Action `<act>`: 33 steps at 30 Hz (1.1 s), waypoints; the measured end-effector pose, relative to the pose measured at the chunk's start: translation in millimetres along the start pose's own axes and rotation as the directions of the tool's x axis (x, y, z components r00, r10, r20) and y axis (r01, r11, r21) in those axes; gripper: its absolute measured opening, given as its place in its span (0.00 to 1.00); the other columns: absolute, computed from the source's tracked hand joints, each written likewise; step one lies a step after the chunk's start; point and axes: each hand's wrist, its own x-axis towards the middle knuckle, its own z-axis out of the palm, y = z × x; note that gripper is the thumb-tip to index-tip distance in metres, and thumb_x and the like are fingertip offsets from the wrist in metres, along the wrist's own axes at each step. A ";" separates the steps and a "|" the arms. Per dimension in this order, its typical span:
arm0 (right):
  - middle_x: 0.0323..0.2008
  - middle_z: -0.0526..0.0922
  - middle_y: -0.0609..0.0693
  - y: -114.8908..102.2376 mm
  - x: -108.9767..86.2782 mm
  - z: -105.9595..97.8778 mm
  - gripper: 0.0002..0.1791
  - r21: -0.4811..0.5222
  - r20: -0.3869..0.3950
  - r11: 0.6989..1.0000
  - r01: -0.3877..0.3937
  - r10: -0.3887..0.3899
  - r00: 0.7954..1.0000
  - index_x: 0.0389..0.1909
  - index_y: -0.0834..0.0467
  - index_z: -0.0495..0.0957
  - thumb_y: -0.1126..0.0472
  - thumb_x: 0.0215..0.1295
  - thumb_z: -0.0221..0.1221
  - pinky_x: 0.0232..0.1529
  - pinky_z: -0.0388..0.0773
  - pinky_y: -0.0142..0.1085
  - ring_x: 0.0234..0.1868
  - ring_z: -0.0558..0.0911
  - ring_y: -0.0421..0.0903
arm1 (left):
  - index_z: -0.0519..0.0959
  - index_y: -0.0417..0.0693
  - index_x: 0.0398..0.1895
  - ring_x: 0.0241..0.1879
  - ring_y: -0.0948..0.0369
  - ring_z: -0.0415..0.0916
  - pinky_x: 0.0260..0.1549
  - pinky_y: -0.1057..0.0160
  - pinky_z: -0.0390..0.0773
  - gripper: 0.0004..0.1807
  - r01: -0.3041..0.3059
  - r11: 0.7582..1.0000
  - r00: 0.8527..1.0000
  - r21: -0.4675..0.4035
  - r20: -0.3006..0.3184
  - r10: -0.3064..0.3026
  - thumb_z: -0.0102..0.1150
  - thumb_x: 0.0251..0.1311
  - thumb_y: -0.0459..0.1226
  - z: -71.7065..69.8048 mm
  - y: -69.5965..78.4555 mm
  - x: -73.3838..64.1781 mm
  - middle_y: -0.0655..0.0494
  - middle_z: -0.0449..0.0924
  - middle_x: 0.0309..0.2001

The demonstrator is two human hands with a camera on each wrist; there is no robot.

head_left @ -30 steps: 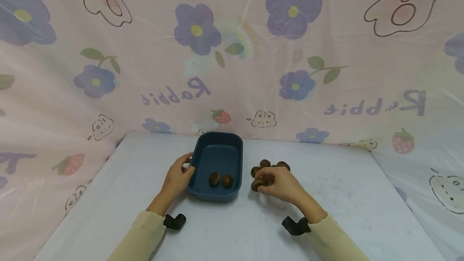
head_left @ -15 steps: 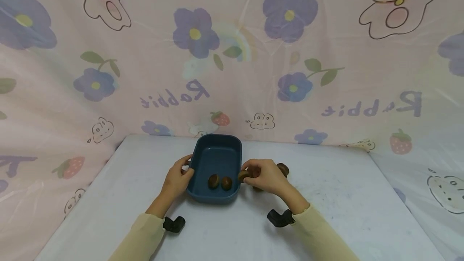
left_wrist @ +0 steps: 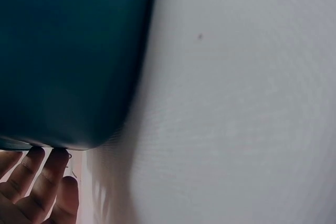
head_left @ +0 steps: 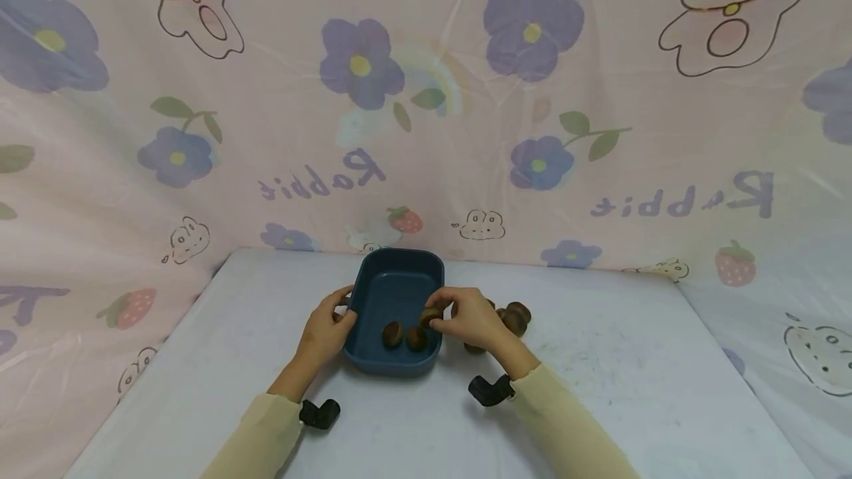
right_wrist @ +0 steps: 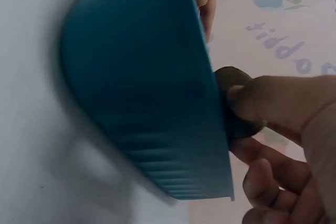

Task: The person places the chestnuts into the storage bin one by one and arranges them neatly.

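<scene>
A dark blue rectangular container [head_left: 396,283] stands on the table, with two brown chestnuts [head_left: 393,334] lying in its near part. At its left side my left hand [head_left: 326,327] holds the rim, thumb at the edge; in the left wrist view, fingertips [left_wrist: 59,156] touch the outer wall. Over the right rim, my right hand [head_left: 469,318] pinches another chestnut [head_left: 431,316] between thumb and fingers. From the right wrist view, this chestnut [right_wrist: 231,85] is just beyond the rim, beside the container's wall [right_wrist: 142,66]. Whether it touches the rim, I cannot tell.
Several more chestnuts [head_left: 515,318] lie in a loose group on the table right of the container, partly hidden behind my right hand. The white table [head_left: 619,361] ends at a patterned cloth [head_left: 459,161] hanging behind it. A black wrist device [head_left: 491,390] sits at my right cuff.
My right hand has carried a chestnut leftward from beside the group to over the container's right rim. My left hand has stayed at the container's left side.
</scene>
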 end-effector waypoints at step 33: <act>0.33 0.81 0.41 16.9 30.3 28.4 0.11 -0.011 0.059 0.999 -0.050 0.050 0.997 0.39 0.44 0.82 0.58 0.54 0.67 0.36 0.74 0.35 0.34 0.76 0.39 | 0.69 0.55 0.67 0.31 0.61 0.72 0.31 0.64 0.72 0.28 0.012 1.000 1.000 -0.012 -0.006 -0.012 0.51 0.61 0.38 1.9 -2.2 1.3 0.46 0.76 0.57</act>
